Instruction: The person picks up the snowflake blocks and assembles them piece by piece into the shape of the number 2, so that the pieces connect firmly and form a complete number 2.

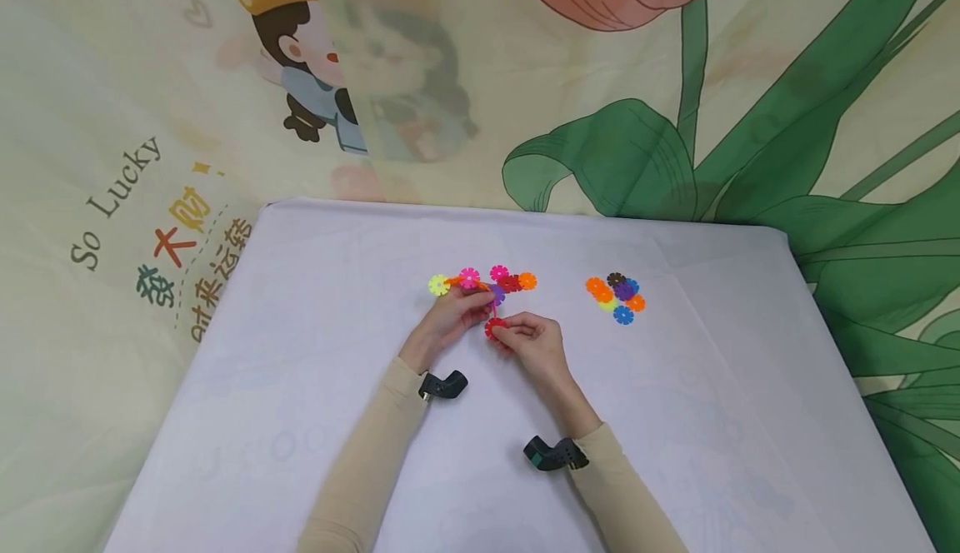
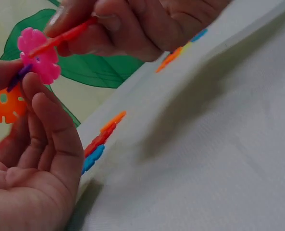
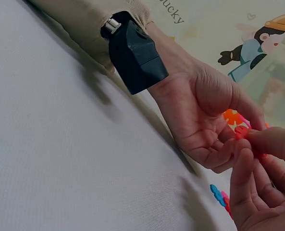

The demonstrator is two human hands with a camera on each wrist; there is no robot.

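In the head view my left hand (image 1: 448, 320) holds a joined chain of notched plastic discs. A yellow disc (image 1: 438, 286) is at its left end and a pink disc (image 1: 469, 277) lies further along. The left thumb and fingers pinch a purple disc (image 2: 19, 78), with an orange disc (image 2: 12, 115) below it in the left wrist view. Another pink disc (image 2: 48, 72) stands up from the purple one. My right hand (image 1: 536, 349) pinches a red disc (image 1: 492, 328) between thumb and fingers, its edge against that pink disc. Whether their slots interlock I cannot tell.
Just beyond the hands, several loose discs lie on the white-covered table (image 1: 300, 370), among them a dark red disc (image 1: 512, 283) and an orange disc (image 1: 528, 281). To the right is a pile of mixed discs (image 1: 597, 289). A printed cloth (image 1: 420, 178) hangs behind the table.
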